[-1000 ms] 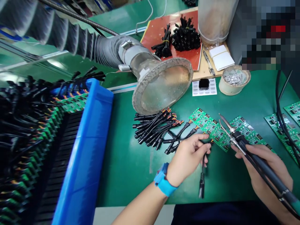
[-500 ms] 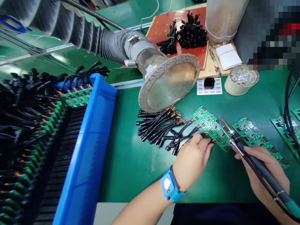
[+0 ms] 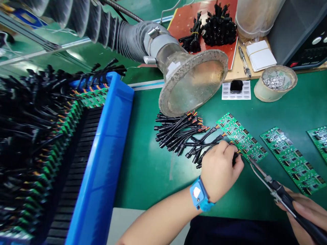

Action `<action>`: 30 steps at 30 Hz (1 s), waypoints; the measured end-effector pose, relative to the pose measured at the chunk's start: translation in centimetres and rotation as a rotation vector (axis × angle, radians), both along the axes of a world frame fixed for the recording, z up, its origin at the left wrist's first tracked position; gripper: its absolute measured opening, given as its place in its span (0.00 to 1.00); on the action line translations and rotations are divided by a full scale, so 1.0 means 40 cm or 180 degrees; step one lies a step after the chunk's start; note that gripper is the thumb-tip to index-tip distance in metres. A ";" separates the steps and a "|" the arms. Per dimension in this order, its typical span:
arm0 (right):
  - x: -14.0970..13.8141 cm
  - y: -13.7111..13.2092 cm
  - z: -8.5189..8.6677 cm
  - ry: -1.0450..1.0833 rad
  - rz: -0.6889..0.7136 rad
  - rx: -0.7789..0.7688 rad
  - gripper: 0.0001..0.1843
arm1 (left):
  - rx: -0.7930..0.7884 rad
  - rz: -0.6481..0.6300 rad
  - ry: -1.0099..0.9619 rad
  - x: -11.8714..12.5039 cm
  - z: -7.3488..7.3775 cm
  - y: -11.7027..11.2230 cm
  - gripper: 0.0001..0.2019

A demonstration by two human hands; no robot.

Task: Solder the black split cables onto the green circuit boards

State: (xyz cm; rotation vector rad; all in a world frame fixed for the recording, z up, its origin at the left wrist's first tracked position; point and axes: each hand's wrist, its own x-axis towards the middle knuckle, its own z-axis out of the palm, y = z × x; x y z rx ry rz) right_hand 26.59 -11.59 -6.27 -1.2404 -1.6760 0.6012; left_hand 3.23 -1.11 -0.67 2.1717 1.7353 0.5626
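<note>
My left hand (image 3: 221, 172), with a blue wrist strap (image 3: 200, 194) around its wrist, is shut on a black cable (image 3: 212, 146) whose fine coloured wires reach the lower edge of a green circuit board (image 3: 241, 137). My right hand (image 3: 305, 212) grips a soldering iron (image 3: 286, 200), and the iron's tip rests close to that board's edge beside my left fingers. The contact point is partly hidden by my left hand. A loose bunch of black cables (image 3: 178, 131) lies to the left of the board. Two more green boards (image 3: 291, 160) (image 3: 319, 141) lie to the right.
A fume extractor hood (image 3: 192, 81) on a ribbed hose hangs above the green mat (image 3: 143, 170). A blue crate (image 3: 102, 136) holds stacked boards with cables at left. Behind stand a red mat (image 3: 201, 34) of black connectors, a solder-scrap tape roll (image 3: 274, 83) and a bench unit (image 3: 306, 44).
My left hand has moved up to the board's edge with the cable. The iron's tip has dropped from above the board to its lower edge, and the whole view has shifted left.
</note>
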 end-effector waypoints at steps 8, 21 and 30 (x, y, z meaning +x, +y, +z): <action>-0.017 0.005 0.024 -0.0117 0.0138 -0.0242 0.13 | 0.0141 -0.0083 0.0118 0.004 -0.008 0.004 0.05; -0.015 0.027 0.060 -0.0265 0.0584 -0.1267 0.15 | 0.0122 -0.0182 0.0584 0.012 0.000 0.003 0.04; -0.027 0.019 0.046 -0.0126 0.0206 -0.0797 0.11 | 0.0016 -0.0338 0.0697 0.006 -0.001 0.003 0.05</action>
